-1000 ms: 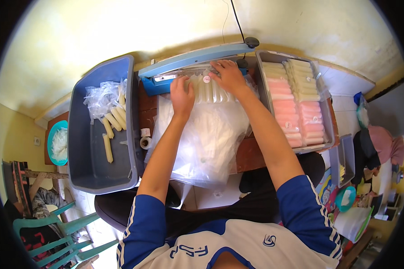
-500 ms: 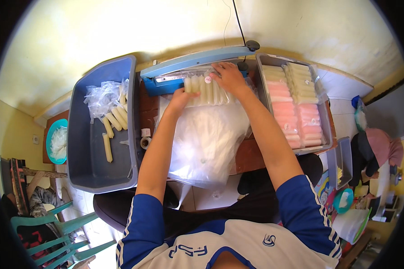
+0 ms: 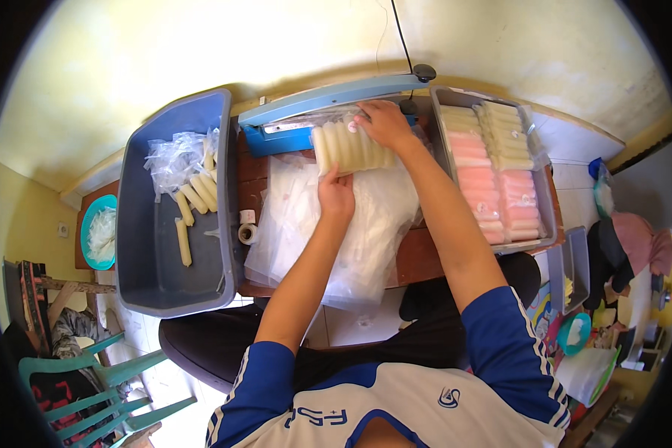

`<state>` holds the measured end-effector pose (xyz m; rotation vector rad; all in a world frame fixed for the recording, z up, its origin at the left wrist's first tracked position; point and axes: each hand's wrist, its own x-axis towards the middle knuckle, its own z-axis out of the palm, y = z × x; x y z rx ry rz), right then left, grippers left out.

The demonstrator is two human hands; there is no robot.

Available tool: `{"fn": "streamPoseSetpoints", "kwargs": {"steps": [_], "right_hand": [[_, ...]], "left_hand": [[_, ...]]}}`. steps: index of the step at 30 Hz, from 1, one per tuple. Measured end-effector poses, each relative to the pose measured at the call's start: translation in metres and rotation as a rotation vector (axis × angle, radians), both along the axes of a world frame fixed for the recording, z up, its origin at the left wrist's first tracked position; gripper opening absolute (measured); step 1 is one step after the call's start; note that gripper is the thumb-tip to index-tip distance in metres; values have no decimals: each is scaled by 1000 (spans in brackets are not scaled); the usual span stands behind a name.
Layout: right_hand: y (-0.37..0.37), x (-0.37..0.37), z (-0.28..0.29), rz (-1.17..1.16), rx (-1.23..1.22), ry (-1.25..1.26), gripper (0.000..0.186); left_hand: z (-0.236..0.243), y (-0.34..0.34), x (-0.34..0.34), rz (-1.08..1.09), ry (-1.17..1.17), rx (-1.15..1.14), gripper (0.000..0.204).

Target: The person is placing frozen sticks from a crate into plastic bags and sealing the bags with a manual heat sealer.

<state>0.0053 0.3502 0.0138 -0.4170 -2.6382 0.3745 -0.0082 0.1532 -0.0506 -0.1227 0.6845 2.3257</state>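
Observation:
A clear plastic pack of pale yellow filled tubes, lying side by side, is between my hands in front of a blue bag sealer. My left hand grips its near edge, fingers partly hidden beneath. My right hand holds the far edge at the right, close to a round sticker on the pack. The sealer's long light-blue arm is raised above its base. Beneath the pack lies a pile of clear plastic bags, spreading over the table's near edge.
To the left, a grey tub holds loose yellow tubes and crumpled clear plastic. A roll of stickers rests beside it. On the right, a grey crate contains stacked pink and yellow packs. Another person is at the far right.
My left hand has shifted right, from the pack's left side to its near edge. The pack now tilts slightly, its far edge still by the sealer. My right hand has barely moved.

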Motion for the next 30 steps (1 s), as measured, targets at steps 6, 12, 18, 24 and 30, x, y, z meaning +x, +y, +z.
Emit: {"fn": "streamPoseSetpoints", "kwargs": {"steps": [6, 12, 18, 24, 30], "right_hand": [[-3, 3, 2, -29, 48, -42, 47], [-4, 4, 1, -34, 32, -16, 46], [-6, 8, -2, -5, 60, 19, 49], [-7, 23, -2, -53, 56, 146, 50], [-36, 46, 55, -245, -163, -17, 32]], "left_hand": [[5, 23, 14, 87, -20, -122, 45], [18, 30, 14, 154, 41, -107, 51], [27, 27, 10, 129, 9, -73, 53], [38, 32, 16, 118, -54, -60, 53], [29, 30, 9, 106, -32, -15, 53]]}}
